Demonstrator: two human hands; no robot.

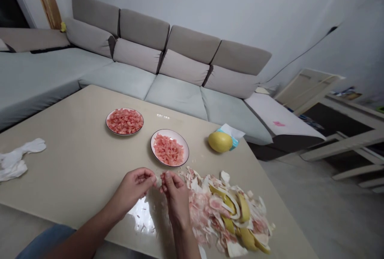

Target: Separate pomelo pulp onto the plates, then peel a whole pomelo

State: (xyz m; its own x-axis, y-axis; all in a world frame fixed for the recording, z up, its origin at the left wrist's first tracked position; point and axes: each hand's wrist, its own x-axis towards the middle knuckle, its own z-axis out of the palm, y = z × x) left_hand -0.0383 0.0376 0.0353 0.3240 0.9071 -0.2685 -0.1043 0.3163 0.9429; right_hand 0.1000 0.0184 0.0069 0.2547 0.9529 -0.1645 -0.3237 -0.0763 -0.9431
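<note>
Close together over the near part of the table, my two hands work on a small piece of pink pomelo flesh. My right hand grips the flesh between thumb and fingers. My left hand pinches a thin whitish bit of membrane beside it. Just beyond them sits a plate partly filled with pink pomelo pulp. To my right hand's right spreads a heap of peel and membranes, with yellow rind and white pith.
A second plate heaped with pulp stands farther back left. A whole yellow pomelo rests against a blue tissue pack at the right. White crumpled gloves or tissue lie at the left. A grey sofa lines the far side.
</note>
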